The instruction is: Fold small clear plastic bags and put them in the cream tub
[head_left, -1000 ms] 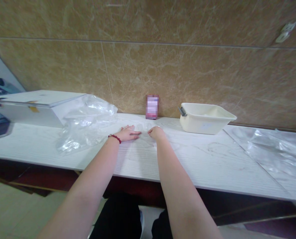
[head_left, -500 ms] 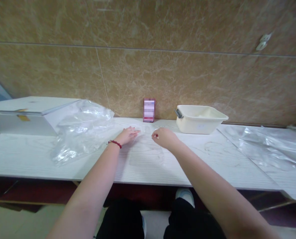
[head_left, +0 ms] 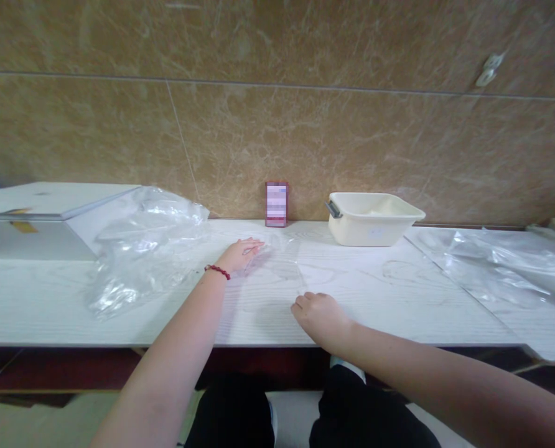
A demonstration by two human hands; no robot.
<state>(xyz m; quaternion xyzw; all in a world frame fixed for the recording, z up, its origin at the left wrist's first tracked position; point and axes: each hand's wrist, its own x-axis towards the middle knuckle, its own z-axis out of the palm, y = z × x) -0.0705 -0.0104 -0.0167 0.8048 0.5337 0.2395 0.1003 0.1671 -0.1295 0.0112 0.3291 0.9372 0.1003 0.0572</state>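
Note:
A clear plastic bag (head_left: 277,274), hard to make out against the pale wood grain, lies flat on the white tabletop (head_left: 380,311) in front of me. My left hand (head_left: 244,254), with a red beaded bracelet at the wrist, rests on the bag's upper left part. Its fingers are stretched out and point right. Lower down, my right hand (head_left: 319,316) is closed at the bag's right edge, fingers curled together. Its fingertips are partly hidden, and a thin edge of the plastic runs up from them.
A phone-like upright object (head_left: 276,204), its face blurred, leans on the marbled wall. Right of it stands a cream plastic tub (head_left: 375,231) with a grey handle. Crumpled clear plastic (head_left: 142,255) lies beside a white box (head_left: 35,230) at left. More plastic sheeting (head_left: 501,267) lies at right.
My right hand has moved down toward the table's front edge, along the bag's right side. My left hand has stayed almost in place. The view has shifted slightly.

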